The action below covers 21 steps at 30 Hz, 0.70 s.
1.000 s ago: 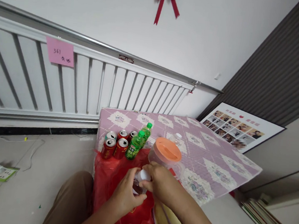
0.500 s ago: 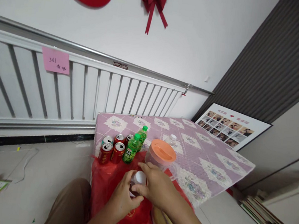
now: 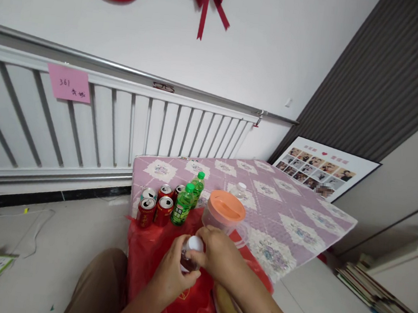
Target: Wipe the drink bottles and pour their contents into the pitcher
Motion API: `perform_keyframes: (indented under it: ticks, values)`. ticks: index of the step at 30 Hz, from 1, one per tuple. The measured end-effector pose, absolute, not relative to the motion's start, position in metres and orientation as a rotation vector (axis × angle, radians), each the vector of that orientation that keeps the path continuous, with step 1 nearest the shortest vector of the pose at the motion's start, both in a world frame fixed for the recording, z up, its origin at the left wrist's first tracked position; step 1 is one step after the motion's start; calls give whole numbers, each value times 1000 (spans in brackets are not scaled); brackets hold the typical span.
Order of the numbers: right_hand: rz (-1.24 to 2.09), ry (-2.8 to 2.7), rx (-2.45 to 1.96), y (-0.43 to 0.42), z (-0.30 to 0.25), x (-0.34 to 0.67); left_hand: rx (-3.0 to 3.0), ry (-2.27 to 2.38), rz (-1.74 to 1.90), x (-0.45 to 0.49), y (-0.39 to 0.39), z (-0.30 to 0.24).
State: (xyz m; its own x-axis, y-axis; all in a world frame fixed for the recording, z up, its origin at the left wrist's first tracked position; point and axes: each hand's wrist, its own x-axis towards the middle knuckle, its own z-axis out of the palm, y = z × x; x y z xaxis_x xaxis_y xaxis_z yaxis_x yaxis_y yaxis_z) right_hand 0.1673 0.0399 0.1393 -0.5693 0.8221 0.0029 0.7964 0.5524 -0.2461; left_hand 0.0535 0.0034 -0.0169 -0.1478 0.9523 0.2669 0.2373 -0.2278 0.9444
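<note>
A small clear jar with a white lid (image 3: pixel 195 243) and something dark inside is held upright between both hands above the red plastic sheet (image 3: pixel 140 278). My left hand (image 3: pixel 172 272) wraps round the jar's body from the left. From the right, my right hand (image 3: pixel 212 249) closes round its upper part, thumb against the side just below the lid. Just beyond my right hand stands a clear plastic pitcher (image 3: pixel 207 221) with an orange lid (image 3: pixel 226 205). Two green drink bottles (image 3: pixel 182 206) and several opened cans (image 3: pixel 146 213) stand past my left hand.
Another clear bottle with a white cap (image 3: pixel 241 190) is behind the pitcher. A yellowish cloth-like item (image 3: pixel 226 305) lies under my right forearm. The patterned tablecloth (image 3: pixel 284 224) reaches back to a white radiator (image 3: pixel 182 129). Books (image 3: pixel 369 295) are stacked at the right.
The camera view has shifted slightly. Both hands stay on the jar, with the right hand's fingers slightly changed in position around its top.
</note>
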Motion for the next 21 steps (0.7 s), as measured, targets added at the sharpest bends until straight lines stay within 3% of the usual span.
perform_keyframes:
  ticks: [6, 15, 21]
  values:
    - [110, -2562, -1550, 33, 128, 166, 1538, 1373, 1486, 54, 4, -20]
    - [640, -2520, -1186, 39, 126, 181, 1481, 1380, 1432, 53, 1, -11]
    - [742, -2356, -1181, 35, 119, 177, 1493, 1367, 1423, 52, 1, -9]
